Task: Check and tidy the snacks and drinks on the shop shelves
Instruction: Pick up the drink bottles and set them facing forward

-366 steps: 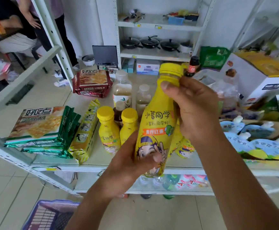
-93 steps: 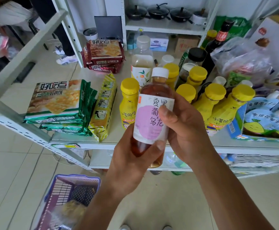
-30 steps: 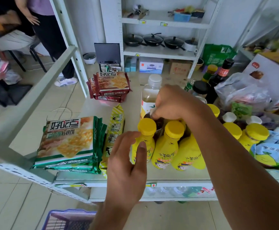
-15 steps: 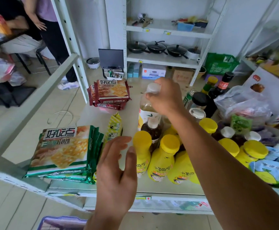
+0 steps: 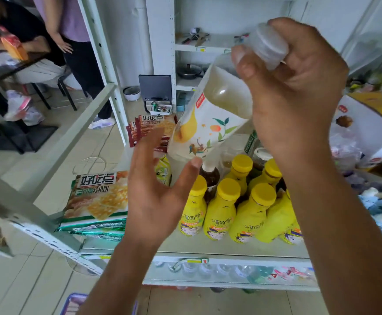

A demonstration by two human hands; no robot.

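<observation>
Tea bottle, clear-walled with pale liquid and a fruit-printed label, was found off the shelf and in the air above the drinks row. It was tilted, with its white cap high to the right and its base low to the left. The right hand gripped it at the cap and neck, fingers curled round; holding it from the top left the label facing the person, which suits a check of the print. The left hand was spread wide and held nothing, palm turned toward the bottle's base. Its thumb tip lay at or just beside that base, though contact could not be confirmed. In my judgement it was placed to take the weight from below. On the shelf beneath, the yellow bottles stood close together near the front edge, labels outward, with a dark bottle just behind them. Green biscuit packs lay stacked flat to the left, and red biscuit packs lay further back. The tea bottle's own shelf spot could not be made out.
</observation>
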